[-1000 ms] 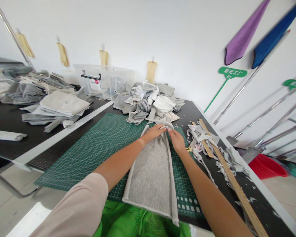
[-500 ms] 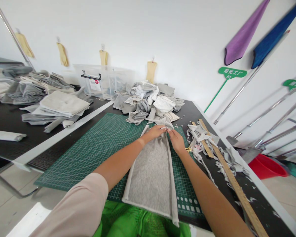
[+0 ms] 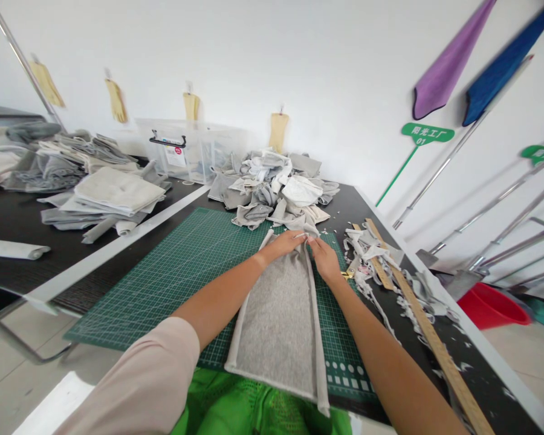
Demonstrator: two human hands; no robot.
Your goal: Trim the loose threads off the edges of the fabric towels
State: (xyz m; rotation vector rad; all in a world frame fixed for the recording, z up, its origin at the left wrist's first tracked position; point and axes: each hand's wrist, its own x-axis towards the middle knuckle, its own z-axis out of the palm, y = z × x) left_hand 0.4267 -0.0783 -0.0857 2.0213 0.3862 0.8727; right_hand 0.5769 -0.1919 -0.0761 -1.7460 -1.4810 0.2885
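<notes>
A long piece of grey fabric (image 3: 278, 326) with curled edges lies on the green cutting mat (image 3: 163, 290), its near end hanging over the table edge by my lap. My left hand (image 3: 290, 243) pinches the far end of this fabric, which is bunched up there. Close beside it, my right hand (image 3: 323, 257) grips the same far end near its right corner. The fingertips of both hands almost meet. Gold-handled scissors (image 3: 347, 275) lie just right of my right wrist, partly covered by scraps.
Beyond my hands rises a heap of grey and white cloth (image 3: 272, 187). Folded cloth stacks (image 3: 113, 193) and a clear plastic box (image 3: 185, 151) stand left and behind. Fabric scraps (image 3: 372, 254) and a wooden ruler (image 3: 435, 332) lie to the right. A red bucket (image 3: 494, 305) is beyond the table.
</notes>
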